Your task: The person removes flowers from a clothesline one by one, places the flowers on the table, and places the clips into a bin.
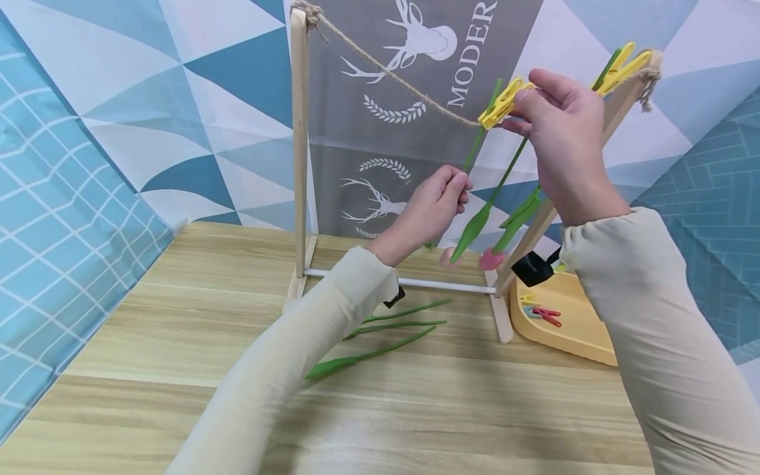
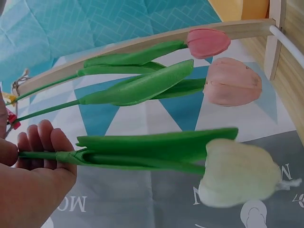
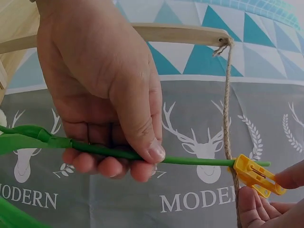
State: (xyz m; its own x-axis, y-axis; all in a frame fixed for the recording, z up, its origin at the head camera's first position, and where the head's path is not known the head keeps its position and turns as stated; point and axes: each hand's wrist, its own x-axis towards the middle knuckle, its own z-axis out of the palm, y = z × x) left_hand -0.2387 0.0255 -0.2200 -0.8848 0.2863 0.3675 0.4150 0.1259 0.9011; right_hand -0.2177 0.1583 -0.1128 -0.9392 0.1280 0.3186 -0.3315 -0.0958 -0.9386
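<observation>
My left hand (image 1: 436, 201) grips the green stem of a white artificial tulip (image 2: 237, 173), whose bloom points down. Above it, my right hand (image 1: 567, 132) pinches a yellow clothespin (image 3: 254, 173) between thumb and fingers. The clothespin's jaws sit across the twine (image 1: 392, 76) and the top of that stem. Beside this flower hang a peach tulip (image 2: 232, 81) and a pink tulip (image 2: 208, 42), heads down. A red clothespin (image 2: 14, 121) is at the peach one's stem; another yellow clothespin (image 1: 623, 69) is near the right post.
A wooden frame with a left post (image 1: 300, 145) and a white crossbar (image 1: 451, 285) stands on the wooden table (image 1: 148, 330). Green tulip stems (image 1: 398, 325) lie under my left forearm. At the right, a yellow tray (image 1: 570, 343) holds several small clothespins (image 1: 546, 315).
</observation>
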